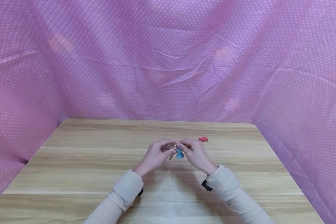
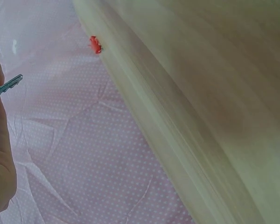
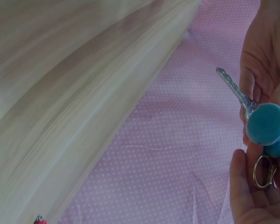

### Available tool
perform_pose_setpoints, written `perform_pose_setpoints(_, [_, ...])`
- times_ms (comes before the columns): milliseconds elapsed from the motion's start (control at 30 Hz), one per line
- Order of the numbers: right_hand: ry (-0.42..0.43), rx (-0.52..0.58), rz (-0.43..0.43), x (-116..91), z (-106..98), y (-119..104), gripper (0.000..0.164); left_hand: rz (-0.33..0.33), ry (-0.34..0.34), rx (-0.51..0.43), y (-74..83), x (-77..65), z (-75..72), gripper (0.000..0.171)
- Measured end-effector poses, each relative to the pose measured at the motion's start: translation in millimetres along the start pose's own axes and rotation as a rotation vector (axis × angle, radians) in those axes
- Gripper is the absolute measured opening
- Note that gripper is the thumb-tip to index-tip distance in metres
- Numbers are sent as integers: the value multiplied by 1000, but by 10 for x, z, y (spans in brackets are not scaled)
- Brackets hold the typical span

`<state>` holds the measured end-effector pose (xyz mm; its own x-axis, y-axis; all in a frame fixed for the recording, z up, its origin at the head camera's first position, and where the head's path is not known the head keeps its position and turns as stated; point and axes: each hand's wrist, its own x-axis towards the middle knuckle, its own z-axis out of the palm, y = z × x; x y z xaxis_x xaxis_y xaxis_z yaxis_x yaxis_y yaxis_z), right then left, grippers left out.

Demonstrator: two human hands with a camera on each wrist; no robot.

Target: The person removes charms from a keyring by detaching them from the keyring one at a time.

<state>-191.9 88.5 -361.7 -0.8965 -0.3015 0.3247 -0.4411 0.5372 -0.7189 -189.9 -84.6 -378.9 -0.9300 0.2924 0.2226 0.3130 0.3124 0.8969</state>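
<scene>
Both hands meet just above the middle of the wooden tabletop (image 1: 100, 174), fingertips drawn together around a small bunch of keys. The left hand (image 1: 154, 155) has its fingers curled in, pinching at a thin metal key ring (image 1: 175, 145) held between the two hands. The right hand (image 1: 195, 154) closes on the same ring from the other side, thumb and fingers pinched round it. From the ring hangs a key with a round blue cap (image 1: 180, 154) on its head; in the right wrist view that blue-capped key (image 3: 266, 123) sits against the fingers with its silver toothed blade pointing up and away, and the ring (image 3: 262, 171) shows as a gold-toned loop below it against the palm. In the left wrist view only the tip of a blue-tinted blade (image 2: 8, 85) pokes out past the edge of the hand.

A small red object (image 1: 203, 139) lies on the tabletop just behind the right hand, apart from it; it is too small to make out what it is. Pale beige sleeves (image 1: 123, 193) cover both forearms. Pink cloth with white dots (image 1: 168, 62) hangs round the tabletop on three sides.
</scene>
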Motion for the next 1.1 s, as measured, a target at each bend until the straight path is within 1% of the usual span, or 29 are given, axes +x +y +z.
perform_pose_setpoints(100, [10, -6, -15, -10, 0, -7, 13, -1, -6, 11, 6, 8, -7, 33])
perform_pose_setpoints(300, [9, -19, -67, -18, 11, -13, 12, -29, -13, 20, 15, 6, -34, 33])
perform_pose_setpoints(533, [16, -35, -128, -23, 37, 9, 11, -36, -36, 16, 7, 1, -52, 32])
perform_pose_setpoints(633, [21, -55, -158, -20, 40, 8, 11, -52, -39, 8, -5, 4, -56, 31])
perform_pose_setpoints(733, [22, -64, -171, -17, 34, -4, 11, -86, -34, -21, -12, 14, -56, 32])
perform_pose_setpoints(833, [22, -57, -160, -9, 31, -17, 11, -115, -41, -85, -16, 24, -53, 37])
perform_pose_setpoints(967, [25, -27, -96, 2, 32, -10, 11, -105, -61, -172, -25, 26, -41, 44])
perform_pose_setpoints(1033, [29, -14, -60, 5, 31, 2, 11, -92, -56, -190, -31, 20, -33, 45])
perform_pose_setpoints(1100, [29, -1, -26, 9, 27, 10, 12, -91, -36, -187, -36, 14, -27, 43])
